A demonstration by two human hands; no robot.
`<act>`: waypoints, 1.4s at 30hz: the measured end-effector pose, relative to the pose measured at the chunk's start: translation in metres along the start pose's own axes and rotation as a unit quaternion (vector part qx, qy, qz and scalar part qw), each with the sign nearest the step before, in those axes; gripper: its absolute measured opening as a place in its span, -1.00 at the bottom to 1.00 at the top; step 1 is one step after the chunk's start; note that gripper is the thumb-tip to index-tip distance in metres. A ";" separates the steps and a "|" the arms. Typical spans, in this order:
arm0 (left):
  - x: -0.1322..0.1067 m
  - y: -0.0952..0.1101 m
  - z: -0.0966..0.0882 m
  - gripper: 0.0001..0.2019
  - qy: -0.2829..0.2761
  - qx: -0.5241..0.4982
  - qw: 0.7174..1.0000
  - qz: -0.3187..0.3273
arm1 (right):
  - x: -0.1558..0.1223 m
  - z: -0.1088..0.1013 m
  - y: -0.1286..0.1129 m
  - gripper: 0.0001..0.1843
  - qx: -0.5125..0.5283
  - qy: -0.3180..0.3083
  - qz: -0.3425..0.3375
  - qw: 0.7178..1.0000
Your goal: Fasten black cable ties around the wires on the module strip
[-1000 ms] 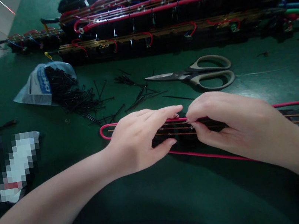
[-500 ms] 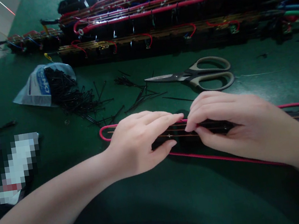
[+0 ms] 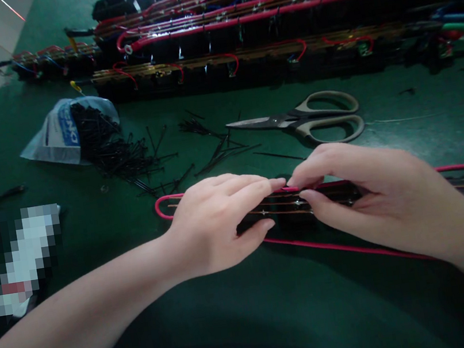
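Note:
A long black strip with copper bars (image 3: pixel 283 211) lies across the bench in front of me. A red wire (image 3: pixel 334 245) loops around its left end, one run along the far edge and one slack on the near side. My left hand (image 3: pixel 217 220) is laid over the strip's left part, fingers along the far edge against the wire, thumb on the near side. At the far edge, the thumb and forefinger of my right hand (image 3: pixel 361 195) close around the red wire from both sides, just right of the left fingertips. Anything thin between those fingertips is hidden.
Beyond my hands lie grey-handled scissors (image 3: pixel 293 118), loose black cable ties (image 3: pixel 220 155) and a plastic bag (image 3: pixel 64 135) spilling more. Several wired strips (image 3: pixel 242 65) fill the back of the green bench (image 3: pixel 236 319). A pixelated, blurred-out item (image 3: pixel 30 256) is at left.
My right fingertips have shifted slightly away from me, off the copper bars and onto the far red wire. My left hand stays nearly still.

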State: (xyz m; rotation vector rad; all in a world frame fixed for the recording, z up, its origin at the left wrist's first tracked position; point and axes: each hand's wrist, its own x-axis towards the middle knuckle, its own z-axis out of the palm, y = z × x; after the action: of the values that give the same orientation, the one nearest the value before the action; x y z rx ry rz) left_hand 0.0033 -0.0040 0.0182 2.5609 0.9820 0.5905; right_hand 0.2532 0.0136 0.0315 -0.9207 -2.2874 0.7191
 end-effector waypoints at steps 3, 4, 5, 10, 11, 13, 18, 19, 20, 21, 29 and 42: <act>0.000 0.000 0.000 -0.65 0.002 0.005 1.000 0.001 | -0.002 0.001 0.001 -0.84 -0.021 0.002 -0.012 1.000; 0.000 0.000 0.000 -0.65 0.004 0.007 1.000 0.002 | -0.003 0.001 0.001 -0.84 -0.026 0.004 -0.015 1.000; 0.000 0.000 0.000 -0.65 0.004 0.009 1.000 0.002 | -0.003 0.002 0.002 -0.84 -0.032 0.007 -0.017 0.999; 0.000 0.000 0.000 -0.65 0.003 0.019 1.000 -0.001 | -0.003 0.004 0.003 -0.82 -0.054 0.004 -0.020 0.998; 0.000 0.000 0.000 -0.65 0.002 0.020 1.000 0.001 | -0.003 0.004 0.003 -0.81 -0.056 0.005 -0.023 0.998; 0.000 0.000 0.000 -0.65 -0.003 0.024 1.000 0.004 | -0.003 0.004 0.003 -0.81 -0.060 0.013 -0.029 0.998; 0.000 0.000 0.000 -0.64 -0.020 0.047 0.999 0.009 | -0.004 0.006 0.002 -0.79 -0.066 0.019 -0.030 0.997; 0.000 0.000 0.000 -0.63 -0.022 0.049 0.998 0.011 | -0.004 0.006 0.002 -0.79 -0.065 0.017 -0.028 0.997; 0.000 0.000 0.000 -0.62 -0.023 0.051 0.998 0.012 | -0.005 0.006 0.002 -0.80 -0.065 0.017 -0.028 0.997; 0.000 0.000 0.000 -0.62 -0.024 0.052 0.998 0.014 | -0.005 0.006 0.003 -0.81 -0.065 0.016 -0.028 0.997; 0.000 0.000 0.000 -0.62 -0.027 0.063 0.998 0.014 | -0.005 0.006 0.003 -0.87 -0.067 0.017 -0.027 0.997; 0.001 0.000 -0.001 -0.61 -0.029 0.063 0.998 0.010 | -0.004 0.008 0.003 -0.83 -0.045 0.018 -0.013 0.999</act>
State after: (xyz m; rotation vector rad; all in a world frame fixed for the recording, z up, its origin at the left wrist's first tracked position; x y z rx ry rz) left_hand 0.0036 -0.0037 0.0189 2.6853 1.0043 0.4699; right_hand 0.2513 0.0105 0.0232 -0.9364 -2.3115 0.5890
